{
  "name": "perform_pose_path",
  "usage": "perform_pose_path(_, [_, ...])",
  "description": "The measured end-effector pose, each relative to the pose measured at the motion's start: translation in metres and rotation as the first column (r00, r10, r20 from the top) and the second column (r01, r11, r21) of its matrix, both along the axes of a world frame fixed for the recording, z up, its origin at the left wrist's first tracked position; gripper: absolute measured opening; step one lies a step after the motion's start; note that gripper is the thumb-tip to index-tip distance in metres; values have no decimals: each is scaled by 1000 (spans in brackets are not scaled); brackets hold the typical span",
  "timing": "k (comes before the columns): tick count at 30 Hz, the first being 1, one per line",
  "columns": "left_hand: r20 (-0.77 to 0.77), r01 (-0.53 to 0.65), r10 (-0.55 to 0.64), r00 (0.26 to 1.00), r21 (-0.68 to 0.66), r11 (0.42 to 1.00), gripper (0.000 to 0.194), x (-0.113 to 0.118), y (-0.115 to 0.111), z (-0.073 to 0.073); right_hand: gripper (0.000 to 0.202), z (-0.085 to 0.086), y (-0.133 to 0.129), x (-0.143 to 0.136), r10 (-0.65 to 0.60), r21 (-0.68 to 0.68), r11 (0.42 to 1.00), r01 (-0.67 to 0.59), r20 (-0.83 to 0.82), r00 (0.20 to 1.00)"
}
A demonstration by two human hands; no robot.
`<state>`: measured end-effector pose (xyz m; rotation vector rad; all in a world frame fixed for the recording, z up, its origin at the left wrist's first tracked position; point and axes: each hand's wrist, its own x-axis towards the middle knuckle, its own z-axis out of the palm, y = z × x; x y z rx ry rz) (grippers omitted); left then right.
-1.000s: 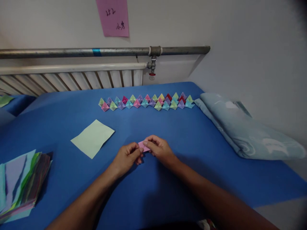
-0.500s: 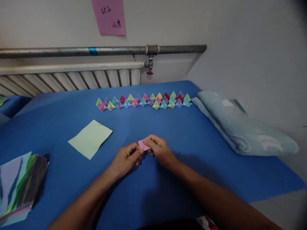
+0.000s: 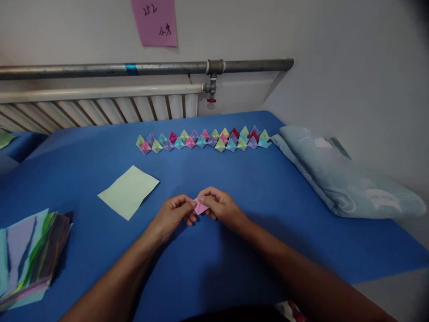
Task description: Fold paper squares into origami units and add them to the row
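A small folded piece of pink paper (image 3: 200,207) is pinched between both hands, above the blue cloth surface (image 3: 187,277). My left hand (image 3: 174,214) grips its left corner between thumb and fingers. On the other side my right hand (image 3: 219,205) holds it, with the thumb lying over its upper face. The fingers partly cover the paper, and creases show on it. Beyond the hands stand rows of small folded paper boats (image 3: 190,142) in pink, green, blue, purple, yellow and red. A flat sheet of pale green paper (image 3: 129,192) lies to the left.
A stack of coloured paper (image 3: 36,257) sits at the lower left. The folded light-blue blanket (image 3: 345,179) lies along the right edge. At the back are a radiator (image 3: 127,105), a metal pipe (image 3: 167,68) and a pink note (image 3: 156,24) on the wall.
My left fingers have shifted from the pink paper's lower edge to its left corner, and the paper has turned slightly. The whole view has moved a little.
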<state>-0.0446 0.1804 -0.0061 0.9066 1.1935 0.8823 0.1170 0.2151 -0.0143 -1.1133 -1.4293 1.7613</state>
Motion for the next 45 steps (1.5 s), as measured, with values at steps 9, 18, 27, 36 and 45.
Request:
perform_pose_path(9, [-389, 116, 63, 919, 421, 900, 15, -4, -2, -9, 16, -3, 5, 5, -6, -59, 998, 5, -23, 1000])
perform_pose_path(18, [-736, 639, 289, 613, 676, 366, 23, -3, -22, -10, 18, 10, 1, 10, 39, -149, 989, -25, 89, 995])
perform_pose_path(27, [-755, 706, 407, 514, 642, 299, 11, 9, -41, -19, 12, 3, -15, 20, 83, 234, 952, -197, 424, 902])
perform_pose_path(36, [-831, 737, 370, 415, 546, 400, 17, 15, -54, -25, 27, -8, -73, 44, -107, 695, 624, -357, 529, 842])
perform_pose_path(45, [-833, 706, 350, 428, 550, 446, 16, 12, -61, -22, 27, -9, -65, 48, -86, 638, 554, -535, 683, 726])
